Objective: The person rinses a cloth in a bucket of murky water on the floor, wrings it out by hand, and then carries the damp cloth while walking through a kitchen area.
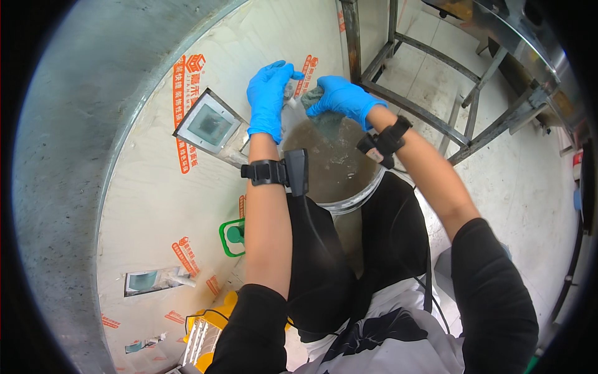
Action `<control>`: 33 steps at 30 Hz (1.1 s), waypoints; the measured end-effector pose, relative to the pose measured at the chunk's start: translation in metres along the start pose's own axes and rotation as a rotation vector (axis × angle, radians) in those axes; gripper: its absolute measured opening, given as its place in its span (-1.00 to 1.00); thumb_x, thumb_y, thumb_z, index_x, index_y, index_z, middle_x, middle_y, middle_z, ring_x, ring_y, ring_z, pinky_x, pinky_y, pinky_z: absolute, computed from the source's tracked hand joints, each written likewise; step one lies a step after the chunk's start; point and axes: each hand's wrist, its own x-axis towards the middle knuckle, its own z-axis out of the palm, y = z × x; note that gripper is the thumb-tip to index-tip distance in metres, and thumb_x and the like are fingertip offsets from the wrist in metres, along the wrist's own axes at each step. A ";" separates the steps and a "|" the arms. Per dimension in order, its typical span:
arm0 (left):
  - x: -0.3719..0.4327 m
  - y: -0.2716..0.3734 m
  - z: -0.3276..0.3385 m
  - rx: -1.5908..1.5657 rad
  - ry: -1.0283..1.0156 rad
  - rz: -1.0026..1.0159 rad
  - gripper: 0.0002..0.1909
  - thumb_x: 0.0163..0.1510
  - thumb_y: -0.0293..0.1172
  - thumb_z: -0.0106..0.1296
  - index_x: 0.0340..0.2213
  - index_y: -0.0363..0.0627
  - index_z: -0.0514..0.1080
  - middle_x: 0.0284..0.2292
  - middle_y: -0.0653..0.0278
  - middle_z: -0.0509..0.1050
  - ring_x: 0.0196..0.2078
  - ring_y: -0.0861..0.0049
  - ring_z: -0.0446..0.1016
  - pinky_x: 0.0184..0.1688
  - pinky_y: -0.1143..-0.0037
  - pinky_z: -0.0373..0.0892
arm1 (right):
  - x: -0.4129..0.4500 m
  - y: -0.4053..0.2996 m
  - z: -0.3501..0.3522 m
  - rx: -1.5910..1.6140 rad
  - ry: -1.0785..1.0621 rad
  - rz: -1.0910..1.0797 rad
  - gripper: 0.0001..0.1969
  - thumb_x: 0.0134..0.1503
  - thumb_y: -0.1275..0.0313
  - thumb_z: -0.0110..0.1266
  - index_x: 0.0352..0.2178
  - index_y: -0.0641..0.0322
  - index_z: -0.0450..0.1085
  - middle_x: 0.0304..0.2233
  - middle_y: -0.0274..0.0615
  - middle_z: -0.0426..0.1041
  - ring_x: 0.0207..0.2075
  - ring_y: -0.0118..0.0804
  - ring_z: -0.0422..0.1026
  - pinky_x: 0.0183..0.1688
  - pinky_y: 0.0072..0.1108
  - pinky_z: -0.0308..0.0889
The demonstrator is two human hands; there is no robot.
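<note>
My right hand (343, 100), in a blue glove, grips a wet grey-green cloth (329, 122). The cloth hangs down over murky grey-brown water (327, 159) in a round bucket, whose pale rim (359, 202) shows between my knees. My left hand (272, 99), gloved the same way, is raised left of the cloth with its fingers bent. Beside its palm is a small greyish item (288, 91); whether the fingers hold it is unclear. Black straps with small devices circle both forearms.
A metal frame stand (416, 105) rises beyond my right hand. To the left is a pale panel wall with orange print and a framed socket recess (208, 121). A green handle (232, 237) and yellow work lamp (208, 334) are lower left.
</note>
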 end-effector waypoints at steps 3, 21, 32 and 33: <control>-0.017 0.007 0.003 -0.279 -0.011 -0.083 -0.65 -0.04 -0.26 -0.04 -0.25 -0.25 0.36 -0.42 0.27 0.44 -0.43 0.60 0.34 -0.36 0.52 0.28 | 0.005 -0.022 -0.016 -0.200 -0.080 -0.030 -0.48 -0.16 0.05 0.12 -0.36 0.38 0.37 -0.39 0.07 0.40 -0.37 -0.10 0.40 -0.28 -0.42 0.30; -0.033 -0.034 0.014 -0.785 0.055 -0.225 -0.66 0.06 -0.46 -0.18 -0.09 -0.25 0.22 -0.17 0.08 0.34 -0.18 0.34 0.36 -0.12 0.39 0.29 | 0.009 -0.038 -0.061 -0.070 0.073 -0.023 -0.58 -0.05 0.13 0.07 -0.45 0.40 0.35 -0.49 -0.05 0.41 -0.46 -0.27 0.40 -0.39 -0.49 0.32; -0.037 0.013 0.023 -0.541 0.258 0.114 -0.82 0.07 -0.45 -0.17 -0.27 -0.22 0.29 -0.32 0.23 0.38 -0.33 0.54 0.36 -0.24 0.53 0.31 | -0.049 0.054 -0.025 0.981 -0.063 0.348 -0.73 0.02 0.45 -0.03 -0.30 0.52 0.32 -0.39 -0.01 0.41 -0.39 -0.23 0.45 -0.32 -0.59 0.45; -0.037 0.012 0.023 -0.536 0.262 0.112 -0.82 0.07 -0.45 -0.17 -0.27 -0.22 0.29 -0.32 0.23 0.38 -0.33 0.54 0.36 -0.24 0.53 0.31 | -0.054 0.049 -0.018 1.021 -0.082 0.365 -0.74 0.02 0.46 -0.05 -0.30 0.52 0.32 -0.38 0.00 0.40 -0.38 -0.23 0.45 -0.32 -0.59 0.45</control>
